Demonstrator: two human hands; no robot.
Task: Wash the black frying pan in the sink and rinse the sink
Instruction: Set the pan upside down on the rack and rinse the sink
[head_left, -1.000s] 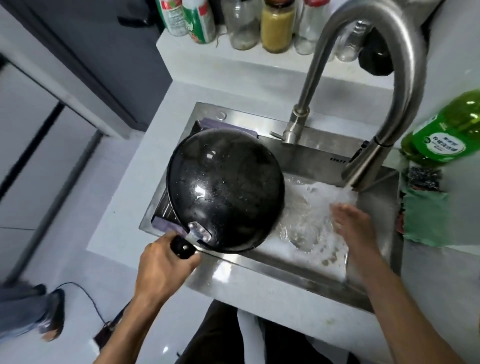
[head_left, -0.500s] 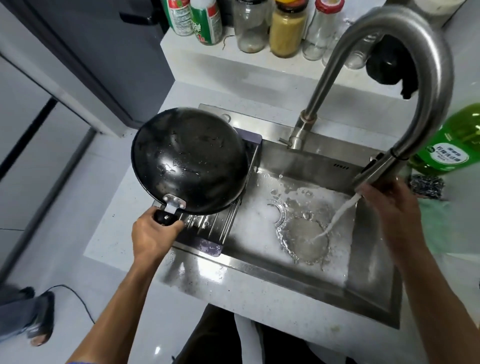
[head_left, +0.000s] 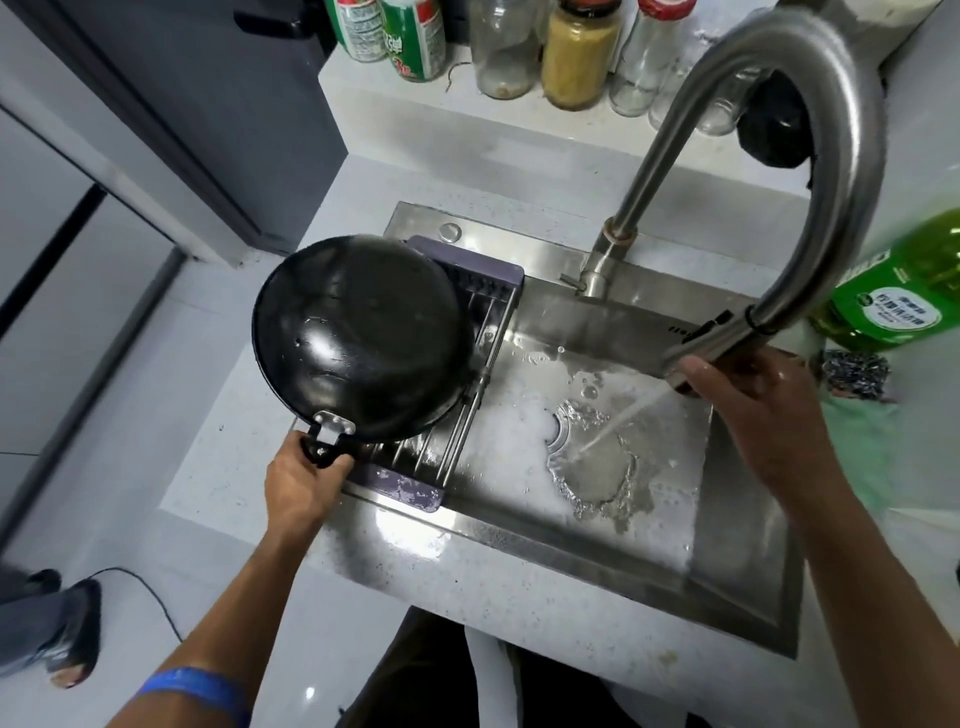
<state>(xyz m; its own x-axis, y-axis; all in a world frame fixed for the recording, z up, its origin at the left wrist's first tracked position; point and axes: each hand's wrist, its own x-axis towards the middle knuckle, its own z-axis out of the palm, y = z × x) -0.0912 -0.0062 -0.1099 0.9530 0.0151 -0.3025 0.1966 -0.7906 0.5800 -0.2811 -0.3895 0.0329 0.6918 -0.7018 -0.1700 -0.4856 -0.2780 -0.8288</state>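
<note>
The black frying pan (head_left: 358, 338) was held upside down, its wet domed underside facing up, over the left end of the sink (head_left: 597, 561), above a purple-framed drying rack (head_left: 457, 405) whose steel bars spanned that end of the basin. The left hand (head_left: 301, 488) sat at the sink's near-left corner with its fingers curled tight around the pan's short black handle (head_left: 324, 453), just below the metal bracket that joined handle to pan. The pan's far rim hung over the counter left of the sink, and whether it touched the rack could not be told. At the sink's right side, the right hand (head_left: 748, 400) was closed around the spray head of the curved steel faucet (head_left: 831, 156), fingers wrapped over its tip. A thin stream of water (head_left: 618, 415) ran slantwise from under that hand down to the drain (head_left: 597, 467) in the middle of the basin. White foam (head_left: 509, 431) lay on the basin floor between the rack and the drain, with bubbles ringing the drain. Right of the sink lay a green dish soap bottle (head_left: 904, 291), a steel scourer (head_left: 852, 371) and a green cloth (head_left: 862, 452). Behind the sink, a raised ledge carried a row of jars and bottles (head_left: 576, 52).
</note>
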